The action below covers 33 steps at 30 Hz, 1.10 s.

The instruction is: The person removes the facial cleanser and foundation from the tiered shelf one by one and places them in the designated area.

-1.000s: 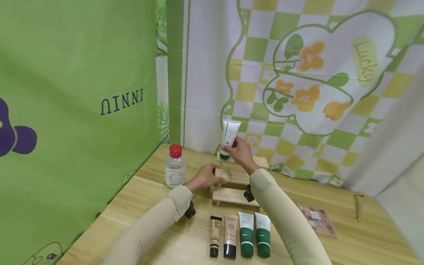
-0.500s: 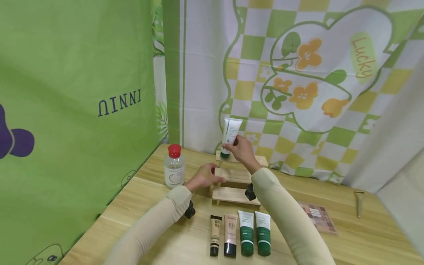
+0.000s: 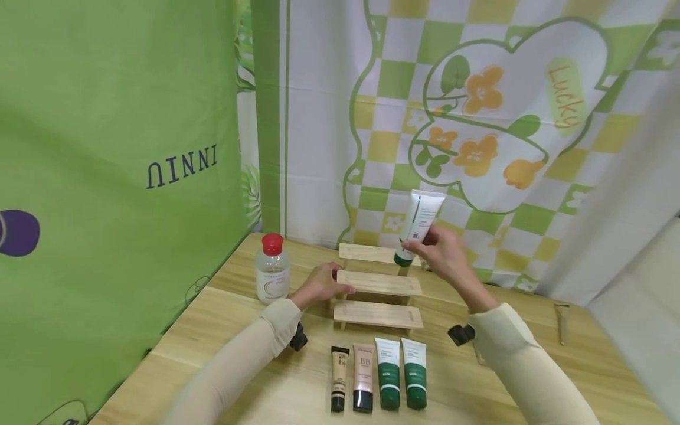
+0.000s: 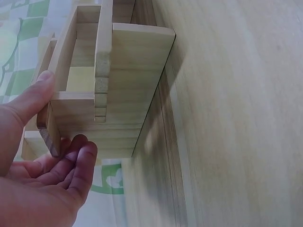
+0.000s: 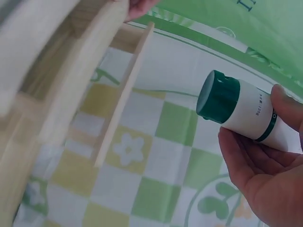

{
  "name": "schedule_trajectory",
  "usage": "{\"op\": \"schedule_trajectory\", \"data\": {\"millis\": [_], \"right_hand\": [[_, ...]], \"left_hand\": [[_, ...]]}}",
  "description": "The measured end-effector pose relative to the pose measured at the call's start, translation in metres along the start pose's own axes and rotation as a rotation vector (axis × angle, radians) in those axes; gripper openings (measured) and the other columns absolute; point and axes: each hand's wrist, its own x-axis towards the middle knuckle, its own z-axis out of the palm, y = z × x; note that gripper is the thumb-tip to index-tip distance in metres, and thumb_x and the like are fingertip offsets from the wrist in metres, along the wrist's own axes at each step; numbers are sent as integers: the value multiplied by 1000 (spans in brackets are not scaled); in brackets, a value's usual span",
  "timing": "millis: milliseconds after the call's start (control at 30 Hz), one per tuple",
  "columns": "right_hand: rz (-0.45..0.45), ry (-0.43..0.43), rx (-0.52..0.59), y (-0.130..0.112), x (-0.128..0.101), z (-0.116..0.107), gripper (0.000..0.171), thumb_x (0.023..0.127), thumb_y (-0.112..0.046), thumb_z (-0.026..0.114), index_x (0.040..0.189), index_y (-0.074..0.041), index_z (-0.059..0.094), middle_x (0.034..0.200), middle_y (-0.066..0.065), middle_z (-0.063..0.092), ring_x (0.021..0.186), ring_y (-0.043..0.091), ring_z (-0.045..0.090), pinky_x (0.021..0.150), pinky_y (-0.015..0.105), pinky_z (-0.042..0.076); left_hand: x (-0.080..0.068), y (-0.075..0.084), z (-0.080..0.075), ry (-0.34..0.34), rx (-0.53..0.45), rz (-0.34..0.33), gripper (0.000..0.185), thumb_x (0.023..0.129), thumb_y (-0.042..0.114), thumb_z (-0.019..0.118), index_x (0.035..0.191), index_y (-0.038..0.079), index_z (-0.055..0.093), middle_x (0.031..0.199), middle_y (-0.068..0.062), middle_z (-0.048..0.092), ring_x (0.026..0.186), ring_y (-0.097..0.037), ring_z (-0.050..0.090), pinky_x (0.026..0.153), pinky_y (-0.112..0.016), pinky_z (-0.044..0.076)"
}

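Note:
A three-step wooden display stand (image 3: 379,284) stands on the table near the back curtain. My left hand (image 3: 322,283) holds the left end of its middle step; in the left wrist view the thumb lies on the board (image 4: 53,113) and the fingers curl beneath. My right hand (image 3: 446,252) grips a white squeeze tube (image 3: 423,215) with a green cap, cap down and slightly tilted. This tube is in front of the top step's right part, and in the right wrist view its green cap (image 5: 220,97) is apart from the boards.
In front of the stand lie a beige tube (image 3: 340,375), a pink BB cream tube (image 3: 363,375) and two green-and-white tubes (image 3: 389,375). A red-capped bottle (image 3: 273,268) stands left. A thin wooden tool (image 3: 562,324) lies far right. My right sleeve mostly hides a palette.
My right hand has carried the white tube from the top step's left end toward the right. The left hand keeps its place on the stand. The head view has shifted slightly.

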Motion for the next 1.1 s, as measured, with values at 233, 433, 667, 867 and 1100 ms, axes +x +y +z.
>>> {"op": "schedule_trajectory", "data": {"millis": [233, 433, 667, 867, 1100], "right_hand": [[68, -48, -109, 21, -68, -16, 38, 87, -27, 75, 110, 1, 64, 99, 16, 72, 90, 29, 68, 70, 38, 54], [198, -92, -89, 44, -110, -16, 44, 83, -28, 79, 110, 3, 64, 96, 14, 71, 86, 25, 67, 70, 35, 53], [431, -199, -94, 66, -148, -15, 49, 79, -32, 81, 110, 3, 66, 92, 9, 71, 82, 19, 66, 63, 31, 54], [540, -236, -14, 77, -167, -4, 45, 76, -24, 84, 104, 5, 63, 89, 11, 67, 73, 19, 64, 60, 33, 56], [626, -266, -39, 85, -179, 7, 45, 73, -30, 86, 93, 2, 61, 85, 11, 63, 58, 20, 64, 57, 35, 53]], "left_hand": [[-2, -3, -3, 12, 0, 26, 44, 75, 36, 84, 95, 7, 57, 81, -4, 54, 72, -17, 50, 60, -28, 42], [-2, -2, -4, 24, 2, 48, 40, 75, 35, 84, 90, 9, 57, 79, -4, 54, 71, -17, 50, 60, -29, 42], [-2, -2, 1, -1, -15, 44, 46, 76, 36, 84, 100, 7, 58, 84, -5, 57, 75, -18, 52, 62, -30, 45], [-2, -2, -1, 2, -31, 45, 50, 77, 35, 83, 108, 5, 59, 88, -6, 58, 77, -19, 53, 64, -30, 46], [-2, -3, 0, -1, -28, 56, 48, 77, 36, 83, 105, 5, 59, 85, -5, 57, 75, -18, 52, 62, -30, 44]]}}
